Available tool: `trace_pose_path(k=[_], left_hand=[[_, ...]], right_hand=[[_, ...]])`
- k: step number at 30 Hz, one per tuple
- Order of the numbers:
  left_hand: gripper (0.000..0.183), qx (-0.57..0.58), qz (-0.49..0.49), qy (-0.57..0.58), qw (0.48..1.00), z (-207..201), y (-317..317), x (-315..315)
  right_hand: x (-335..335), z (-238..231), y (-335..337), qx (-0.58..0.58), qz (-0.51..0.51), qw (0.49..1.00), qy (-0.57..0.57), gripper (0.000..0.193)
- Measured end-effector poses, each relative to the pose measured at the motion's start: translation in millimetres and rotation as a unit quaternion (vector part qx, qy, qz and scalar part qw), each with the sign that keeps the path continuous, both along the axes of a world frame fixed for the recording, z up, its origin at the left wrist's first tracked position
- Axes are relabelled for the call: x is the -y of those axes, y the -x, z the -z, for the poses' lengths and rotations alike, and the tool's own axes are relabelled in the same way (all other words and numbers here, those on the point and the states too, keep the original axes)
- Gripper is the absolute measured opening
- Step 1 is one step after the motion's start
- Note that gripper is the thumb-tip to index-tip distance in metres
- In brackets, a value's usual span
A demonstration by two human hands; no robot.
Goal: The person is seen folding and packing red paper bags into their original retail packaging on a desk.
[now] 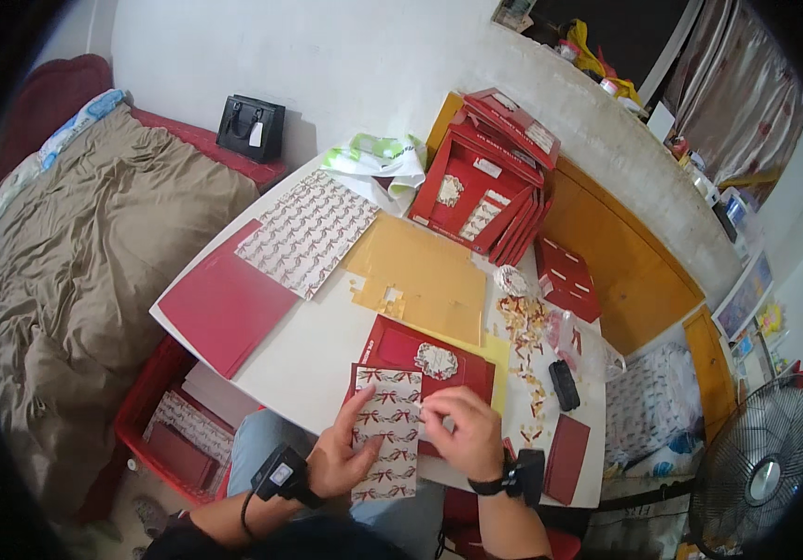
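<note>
My left hand [336,464] holds a tall white card [386,467] patterned with rows of red bows, its thumb and fingers lying on the card's face. A dark red layer shows along the card's left edge. My right hand [467,434] is closed in a pinch beside the card's upper right edge; what sits between its fingertips is too small to make out. Just beyond the hands lies a red display box [471,371] with a white ruffled rosette [436,360] on it, partly covered by the card and my right hand.
Red sheets [227,301], a patterned sheet [308,231] and yellow sticker sheets [429,271] cover the white table. Red boxes [481,191] are stacked at the back. Small scraps [524,327], a black object [564,385] and dark red cards [566,457] lie right. A fan [763,481] stands beyond.
</note>
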State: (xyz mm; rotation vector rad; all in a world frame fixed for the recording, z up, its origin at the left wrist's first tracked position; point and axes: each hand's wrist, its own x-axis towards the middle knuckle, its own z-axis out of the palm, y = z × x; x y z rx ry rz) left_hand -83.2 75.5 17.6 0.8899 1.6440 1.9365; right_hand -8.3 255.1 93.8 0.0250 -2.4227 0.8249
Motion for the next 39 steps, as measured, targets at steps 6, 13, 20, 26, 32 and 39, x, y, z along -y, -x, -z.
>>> trace_pose_path(k=[6,13,20,26,32,39], left_hand=[[0.067,-0.011,0.045,0.006,0.999,-25.3,-26.9,18.6],[0.068,-0.019,0.034,-0.015,0.999,-20.4,-47.1,25.1],[0.070,0.019,0.053,-0.038,0.998,-15.1,-54.9,24.8],[0.070,-0.026,0.012,-0.027,0.999,-16.2,-56.9,22.4],[0.073,-0.041,0.014,0.023,0.999,-21.1,-56.0,26.5],[0.076,-0.066,0.011,0.017,0.998,-7.6,-54.5,30.3]], right_hand=[[32.3,2.8,-17.8,-0.052,-0.002,0.984,-0.172,0.020],[44.6,13.3,-32.5,-0.051,0.018,0.969,-0.243,0.023],[45.9,13.2,-40.2,-0.041,0.006,0.961,-0.274,0.025],[44.2,18.3,-38.9,-0.048,-0.013,0.950,-0.308,0.025],[51.7,16.4,-35.9,-0.046,-0.018,0.937,-0.346,0.025],[58.8,14.6,-40.4,-0.021,-0.029,0.923,-0.382,0.021]])
